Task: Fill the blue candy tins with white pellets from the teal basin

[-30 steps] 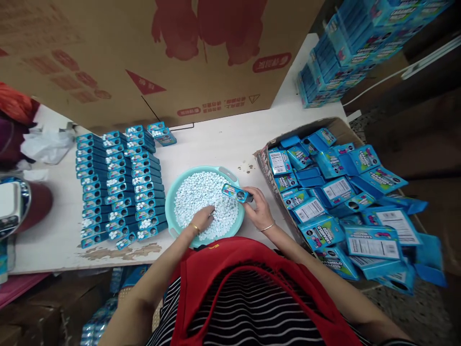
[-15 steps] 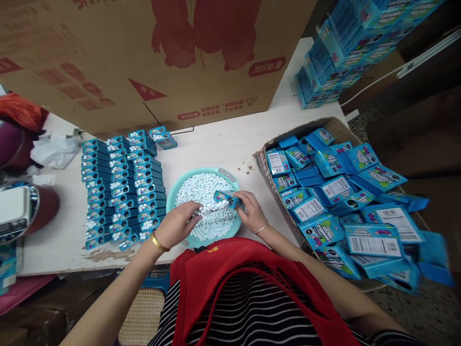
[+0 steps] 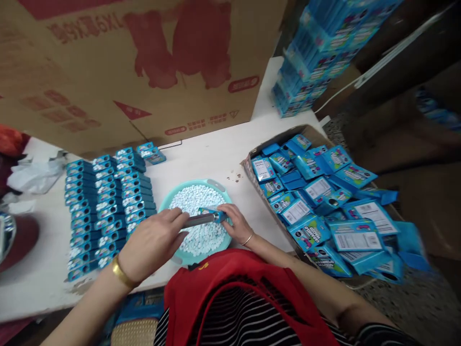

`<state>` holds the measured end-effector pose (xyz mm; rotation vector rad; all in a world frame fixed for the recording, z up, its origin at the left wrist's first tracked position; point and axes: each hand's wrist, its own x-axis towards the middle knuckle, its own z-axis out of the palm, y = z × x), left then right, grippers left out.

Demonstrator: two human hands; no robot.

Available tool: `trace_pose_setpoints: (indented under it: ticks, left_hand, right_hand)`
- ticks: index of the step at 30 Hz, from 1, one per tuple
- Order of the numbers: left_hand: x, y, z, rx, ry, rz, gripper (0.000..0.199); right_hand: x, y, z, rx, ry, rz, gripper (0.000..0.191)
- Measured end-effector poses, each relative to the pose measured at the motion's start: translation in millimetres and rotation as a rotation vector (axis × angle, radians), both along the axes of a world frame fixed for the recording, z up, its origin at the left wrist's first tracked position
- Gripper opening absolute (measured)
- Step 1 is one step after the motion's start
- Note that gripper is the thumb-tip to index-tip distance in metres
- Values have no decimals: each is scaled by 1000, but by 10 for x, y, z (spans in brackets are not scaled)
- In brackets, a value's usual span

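Note:
My left hand (image 3: 155,242) grips a long narrow metal scoop (image 3: 199,220), whose far end meets the open end of a small blue candy box (image 3: 219,216). My right hand (image 3: 236,224) is closed around that box, above the right side of a mint-green basin (image 3: 225,245). White candies (image 3: 201,245) fill the basin beneath both hands. Left of the basin, filled blue boxes (image 3: 135,194) stand in three tight rows, white candies showing at their ends. My left hand partly covers the nearest row.
A cardboard tray (image 3: 266,199) heaped with blue boxes stands to the right. Wrapped stacks of blue boxes (image 3: 302,67) rise at the back right. A big cardboard carton (image 3: 108,72) borders the table's back. A crumpled white plastic bag (image 3: 34,175) lies at the left.
The scoop, loaded with white candies earlier, now shows a bare grey side at the box's opening. My left hand has turned over it. The whole view has shifted.

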<state>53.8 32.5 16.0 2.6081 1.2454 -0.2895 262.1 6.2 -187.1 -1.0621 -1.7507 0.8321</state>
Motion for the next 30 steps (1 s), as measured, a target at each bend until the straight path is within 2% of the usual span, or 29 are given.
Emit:
trace_pose_setpoints:
  ticks: [2, 4, 5, 7, 9, 11, 13, 14, 16, 17, 19, 22, 27, 30]
  left_hand:
    - [-83, 104, -205, -7, -139, 32, 37]
    - [-94, 213, -473, -14, -228, 17, 52]
    - [-80, 269, -601, -23, -245, -7, 51]
    - [-48, 387, -795, -48, -258, -57, 36]
    - [-57, 534, -883, -51, -280, -55, 25]
    - [-135, 725, -894, -11, -313, 14, 26]
    - [-279, 957, -896, 64, -327, 122, 29]
    - [-373, 1083, -913, 103, -317, 183, 30]
    - [-601, 1344, -999, 168, -260, 312, 31]
    - [-734, 1475, -1066, 185, -219, 370, 31]
    - [-1012, 1727, -1222, 189, -130, 461, 31]
    - [-1366, 2052, -1431, 155, -20, 529, 31]
    - [-1680, 2396, -1641, 220, 94, 526, 34]
    - [-1724, 2398, -1704, 363, 101, 526, 41]
  right_hand:
    - [-47, 15, 29, 2, 35, 2, 42]
    - [-113, 47, 83, -1, 41, 4, 44]
    - [-141, 77, 117, -6, 39, 10, 44]
    - [-151, 192, 183, -15, 34, 46, 42]
    - [-35, 391, 224, -13, 23, 26, 41]
    - [253, 656, 221, 4, -20, -146, 40]
    - [678, 938, 154, 11, -114, -440, 39]
    - [909, 1075, 88, -8, -208, -535, 42]
    - [1317, 1326, -111, -132, -384, -668, 56]
    - [1468, 1436, -234, -238, -453, -682, 67]
    - [1640, 1609, -464, -429, -530, -576, 83]
    - [1660, 1733, -612, -512, -506, -362, 78]
    - [1590, 1775, -440, -471, -403, -243, 59]
    - [1608, 1713, -328, -402, -342, -261, 52]
